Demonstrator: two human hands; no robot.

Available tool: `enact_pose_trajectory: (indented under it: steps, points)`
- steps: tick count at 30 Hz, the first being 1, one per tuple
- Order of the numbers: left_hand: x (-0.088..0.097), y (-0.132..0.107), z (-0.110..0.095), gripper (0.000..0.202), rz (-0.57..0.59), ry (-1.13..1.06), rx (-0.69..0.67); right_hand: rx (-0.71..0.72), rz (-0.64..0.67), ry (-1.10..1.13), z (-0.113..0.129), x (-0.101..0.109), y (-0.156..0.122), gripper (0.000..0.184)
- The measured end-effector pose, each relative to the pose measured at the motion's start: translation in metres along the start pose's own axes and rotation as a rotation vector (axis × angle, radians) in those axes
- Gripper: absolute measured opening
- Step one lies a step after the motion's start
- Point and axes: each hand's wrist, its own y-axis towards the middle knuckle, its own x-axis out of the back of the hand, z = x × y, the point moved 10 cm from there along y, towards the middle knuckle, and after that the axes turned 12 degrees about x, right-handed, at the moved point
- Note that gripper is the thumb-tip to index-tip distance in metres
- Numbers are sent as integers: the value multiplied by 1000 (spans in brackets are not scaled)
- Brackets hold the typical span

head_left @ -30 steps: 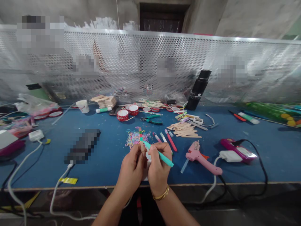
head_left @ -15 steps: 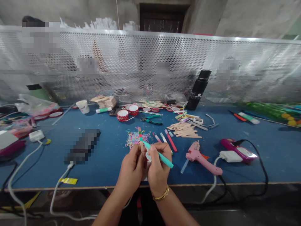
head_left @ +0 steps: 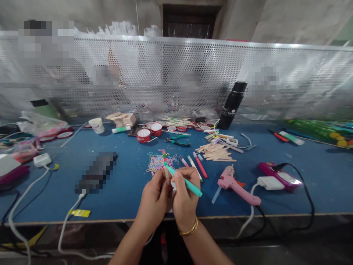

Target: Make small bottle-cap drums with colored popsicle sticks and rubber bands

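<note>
Since a moment ago, the slim turquoise marker (head_left: 190,186) has edged leftward, its tip now at the flat wooden stick banded in red and green (head_left: 164,156). The right hand (head_left: 185,193) grips the marker like a pen; the left hand (head_left: 153,194) pinches the stick's lower end, near a heap of small pastel plastic clips (head_left: 153,166) on the blue worktop (head_left: 125,180). Light strokes straight across, with the stick held steady, should keep band edges crisp. Farther right lie plain wooden sticks (head_left: 216,151) and a pink glue gun (head_left: 228,178).
</note>
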Motion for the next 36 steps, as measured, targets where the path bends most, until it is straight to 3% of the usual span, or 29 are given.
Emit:
enact_pose_trajectory:
  steps: [8, 15, 20, 26, 32, 36]
  points:
    - [2, -1, -2, 18, -6, 18, -12, -1, -80, -46, 0, 8, 1, 16]
    - [-1, 0, 1, 20, 9, 1, -7, 1, -1, -11, 0, 1, 1, 15]
    - [2, 0, -1, 19, -16, 16, -12, -2, -66, -54, -1, 8, 1, 15]
    - [0, -1, 1, 20, 9, -9, 5, 20, 4, -27, 2, 1, 2, 15]
    - [2, 0, 1, 19, -11, 20, 1, 1, -56, -61, -1, 8, 1, 16]
    - [1, -1, 0, 20, -10, 27, -6, 14, -2, -41, 0, 2, 1, 16]
